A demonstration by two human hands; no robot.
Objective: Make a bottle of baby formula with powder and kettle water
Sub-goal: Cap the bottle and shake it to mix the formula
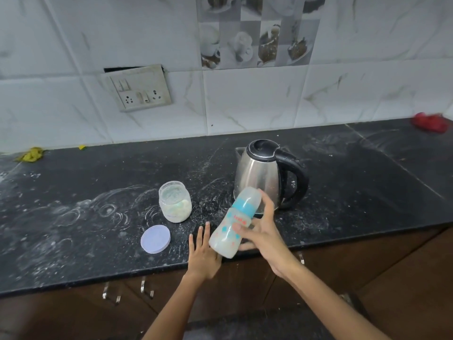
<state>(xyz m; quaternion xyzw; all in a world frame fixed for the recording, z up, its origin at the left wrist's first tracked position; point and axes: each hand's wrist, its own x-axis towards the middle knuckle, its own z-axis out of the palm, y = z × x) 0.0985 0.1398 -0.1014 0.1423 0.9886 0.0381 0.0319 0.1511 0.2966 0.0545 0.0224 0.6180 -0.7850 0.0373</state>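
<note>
My right hand (263, 230) grips a baby bottle (229, 231) with a blue collar and clear cap, tilted above the counter's front edge, cap pointing up and away. Milky liquid fills its lower part. Just left of the bottle's base, my left hand (202, 255) lies flat on the black counter (73, 217) with fingers spread, holding nothing. A steel kettle (262, 173) with a black lid and handle stands behind the bottle. An uncapped clear jar (174, 201) of pale powder stands to the left, and its lilac lid (155, 239) lies flat in front of it.
White powder streaks smear the counter. A switch and socket plate (138, 90) sits on the tiled wall. A red object (429, 122) lies at the far right, yellow scraps (30, 154) at the far left. Brown cabinet fronts with metal handles (147, 288) run below the edge.
</note>
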